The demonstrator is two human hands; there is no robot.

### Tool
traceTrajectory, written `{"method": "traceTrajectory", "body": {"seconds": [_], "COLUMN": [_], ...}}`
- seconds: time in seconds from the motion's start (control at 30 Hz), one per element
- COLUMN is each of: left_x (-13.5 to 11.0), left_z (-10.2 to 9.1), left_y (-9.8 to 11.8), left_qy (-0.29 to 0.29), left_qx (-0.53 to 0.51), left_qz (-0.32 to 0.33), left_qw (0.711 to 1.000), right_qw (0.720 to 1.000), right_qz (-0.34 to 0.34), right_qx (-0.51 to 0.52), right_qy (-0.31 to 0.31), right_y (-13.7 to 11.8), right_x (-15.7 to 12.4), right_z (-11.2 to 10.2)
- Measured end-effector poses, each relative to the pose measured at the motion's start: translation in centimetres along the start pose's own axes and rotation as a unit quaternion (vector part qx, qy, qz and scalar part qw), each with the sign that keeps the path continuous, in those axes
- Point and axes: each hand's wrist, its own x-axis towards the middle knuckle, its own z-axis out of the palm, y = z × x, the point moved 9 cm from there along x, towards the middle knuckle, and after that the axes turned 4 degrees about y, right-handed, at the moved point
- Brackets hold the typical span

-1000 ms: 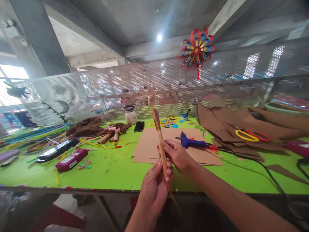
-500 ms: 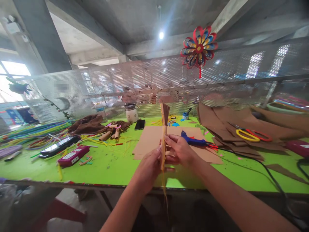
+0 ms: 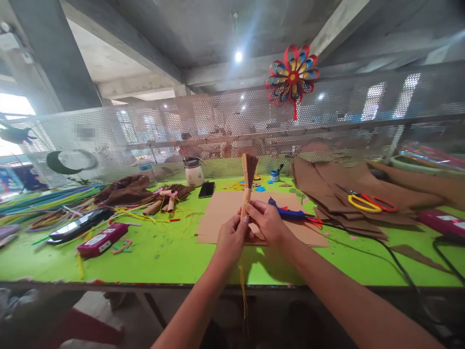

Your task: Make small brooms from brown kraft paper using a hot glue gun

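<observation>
One brown pleated bundle [image 3: 249, 170] flares at top

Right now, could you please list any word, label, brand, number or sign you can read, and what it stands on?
None can be read.
Left maroon box: pale markings, too blurred.
Right maroon box: pale patch, too blurred.
Blue jar: markings too small.
Gray patch on mesh panel: blurred out.
Folded paper: no lettering visible.

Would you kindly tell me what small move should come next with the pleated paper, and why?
Perhaps the right hand should gather the yellow strands: they dangle loose below, while the left hand also grips the pleated brown paper and could probably steady it alone.
</observation>
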Motion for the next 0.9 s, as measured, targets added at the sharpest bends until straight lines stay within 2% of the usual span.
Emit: {"method": "traceTrajectory", "body": {"seconds": [0.2, 0.3, 0.5, 0.6, 0.73, 0.9], "left_x": [0.1, 0.2, 0.0, -0.2, -0.3, 0.2], "left_z": [-0.2, -0.1, -0.5, -0.4, 0.2, 1.2], "left_y": [-0.1, -0.7, -1.1, -0.9, -0.7, -0.4], "left_qy": [0.005, -0.006, 0.008, 0.01, -0.019, -0.088], "left_qx": [0.016, 0.028, 0.081, 0.07, 0.023, -0.015], "left_qz": [0.019, 0.01, 0.024, 0.015, -0.026, -0.072], "left_qw": [1.0, 1.0, 0.996, 0.997, 0.999, 0.993], "right_qw": [0.999, 0.999, 0.999, 0.999, 0.999, 0.998], "right_qz": [0.024, 0.011, 0.018, 0.013, 0.003, -0.013], "right_qx": [0.027, 0.044, 0.028, 0.018, -0.003, -0.034], "right_qy": [0.003, 0.018, 0.034, 0.038, 0.043, 0.05], "right_y": [0.2, -0.4, 0.0, 0.1, 0.1, -0.2], "right_x": [0.1, 0.4, 0.9, 0.9, 0.9, 1.1], "right_z": [-0.1, -0.5, -1.3, -1.4, -1.5, -1.9]}}
